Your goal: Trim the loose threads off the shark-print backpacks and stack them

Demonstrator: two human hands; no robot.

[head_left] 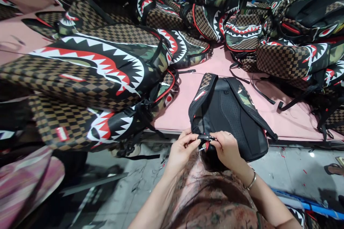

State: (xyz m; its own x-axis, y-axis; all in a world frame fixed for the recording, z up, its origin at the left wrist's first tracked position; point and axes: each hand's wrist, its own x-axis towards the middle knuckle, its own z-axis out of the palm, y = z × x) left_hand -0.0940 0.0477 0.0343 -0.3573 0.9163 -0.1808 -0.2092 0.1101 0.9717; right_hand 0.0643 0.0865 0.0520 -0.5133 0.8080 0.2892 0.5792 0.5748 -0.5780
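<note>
A black backpack (228, 111) lies back-side up on the pink table edge, its padded straps showing and its lower left corner hanging toward my body. At that corner my left hand (184, 148) pinches one end of a small black strap piece (206, 138). The piece's other end is between the fingers of my right hand (225, 146), which wears a bracelet at the wrist. Both hands are close together, fingers closed. Whether the small piece is a buckle or a folded strap end is too small to tell.
Checkered shark-mouth backpacks (107, 61) are piled at the left, with more bags (282, 59) at the back and right. The pink table (212, 64) shows between them. Blue tubes (314, 205) lie low at the right. Someone's foot (334, 169) is at the right edge.
</note>
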